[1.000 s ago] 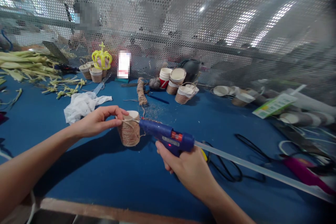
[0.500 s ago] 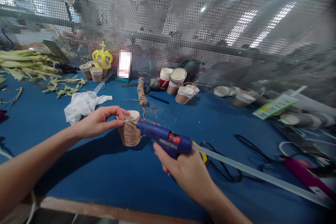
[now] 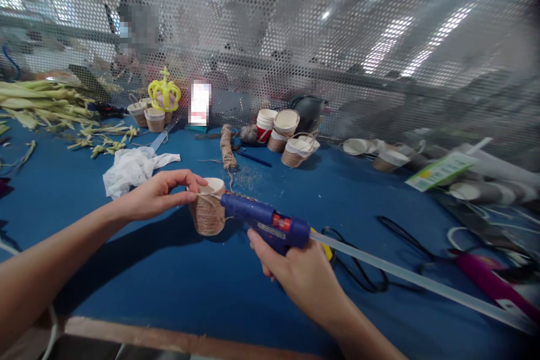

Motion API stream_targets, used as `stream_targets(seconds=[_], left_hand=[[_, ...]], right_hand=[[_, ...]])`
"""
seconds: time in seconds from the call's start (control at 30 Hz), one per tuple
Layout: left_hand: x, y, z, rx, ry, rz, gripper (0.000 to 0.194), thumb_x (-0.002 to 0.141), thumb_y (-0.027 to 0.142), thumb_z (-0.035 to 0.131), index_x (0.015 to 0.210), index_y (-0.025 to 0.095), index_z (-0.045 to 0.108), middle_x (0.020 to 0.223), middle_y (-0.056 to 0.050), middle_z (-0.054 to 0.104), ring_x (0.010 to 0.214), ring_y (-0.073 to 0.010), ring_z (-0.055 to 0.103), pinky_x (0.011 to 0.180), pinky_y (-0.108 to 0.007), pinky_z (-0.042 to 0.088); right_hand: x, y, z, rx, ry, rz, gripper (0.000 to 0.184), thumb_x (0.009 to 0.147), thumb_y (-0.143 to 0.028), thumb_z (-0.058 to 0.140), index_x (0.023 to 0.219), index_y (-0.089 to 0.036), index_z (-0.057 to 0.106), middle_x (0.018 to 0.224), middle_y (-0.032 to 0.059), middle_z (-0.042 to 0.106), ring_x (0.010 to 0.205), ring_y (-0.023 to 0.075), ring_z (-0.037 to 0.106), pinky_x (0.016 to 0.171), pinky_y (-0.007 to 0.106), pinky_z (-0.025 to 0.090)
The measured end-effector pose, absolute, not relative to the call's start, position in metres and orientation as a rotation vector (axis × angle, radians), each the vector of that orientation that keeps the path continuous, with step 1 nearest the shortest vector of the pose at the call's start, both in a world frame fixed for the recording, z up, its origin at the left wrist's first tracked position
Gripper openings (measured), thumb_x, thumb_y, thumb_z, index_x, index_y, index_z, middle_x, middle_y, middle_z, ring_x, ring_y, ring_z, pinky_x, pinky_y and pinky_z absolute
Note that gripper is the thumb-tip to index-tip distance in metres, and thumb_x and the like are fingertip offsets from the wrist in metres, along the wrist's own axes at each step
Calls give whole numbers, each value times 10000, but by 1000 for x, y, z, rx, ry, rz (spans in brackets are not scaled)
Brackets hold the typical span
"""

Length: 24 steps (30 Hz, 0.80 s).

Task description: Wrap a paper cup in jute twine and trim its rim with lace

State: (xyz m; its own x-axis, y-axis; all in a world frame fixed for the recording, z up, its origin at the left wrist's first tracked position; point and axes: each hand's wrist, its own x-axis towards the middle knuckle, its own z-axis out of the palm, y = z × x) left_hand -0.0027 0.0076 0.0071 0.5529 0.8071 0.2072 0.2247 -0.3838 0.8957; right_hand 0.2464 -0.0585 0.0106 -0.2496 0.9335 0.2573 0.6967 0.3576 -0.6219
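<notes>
A paper cup wrapped in twine stands upright on the blue table, its pale rim showing at the top. My left hand is closed on its left rim, with the thumb outside by a strand of twine and fingertips over the edge. In my right hand is a blue hot glue gun. Its nozzle points left and meets the cup's upper side near the twine strand, though I cannot tell whether it touches. A long translucent glue stick runs out of the gun's back to the lower right.
Behind the cup lies a twine bundle. Twine-wrapped cups stand at the back, near a phone. White cloth and dried husks are on the left. Black cable loops at right. A perforated metal screen closes the back.
The glue gun has shifted very slightly right, its nozzle still by the cup's upper side. My left hand keeps its hold, and the cup stands in nearly the same place.
</notes>
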Motion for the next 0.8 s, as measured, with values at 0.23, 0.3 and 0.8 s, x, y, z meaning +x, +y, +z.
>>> stream_targets(seconds=[0.23,0.3,0.8], left_hand=[[-7,12,5,1909,806,823,193,849,326,507,768,151,499,1086,-127,600,1114,-246,506,911,-383,392],[-8,13,5,1923,808,810,195,851,329,503,774,150,502,1088,-130,600,1123,-254,500,911,-392,394],[-20,20,9,2186,756,673,210,875,367,457,811,175,510,1015,-70,614,1221,-229,401,995,-391,325]], right_hand=[[249,-55,11,-1494,-2017,512,331,795,-323,489,513,-193,604,375,-1,566,331,126,530,422,237,446],[248,-53,13,-1507,-1987,550,318,782,-325,496,509,-188,583,366,-9,550,326,123,529,417,231,442],[247,-48,15,-1505,-1836,820,284,743,-330,498,498,-188,518,333,-31,482,293,101,469,366,208,420]])
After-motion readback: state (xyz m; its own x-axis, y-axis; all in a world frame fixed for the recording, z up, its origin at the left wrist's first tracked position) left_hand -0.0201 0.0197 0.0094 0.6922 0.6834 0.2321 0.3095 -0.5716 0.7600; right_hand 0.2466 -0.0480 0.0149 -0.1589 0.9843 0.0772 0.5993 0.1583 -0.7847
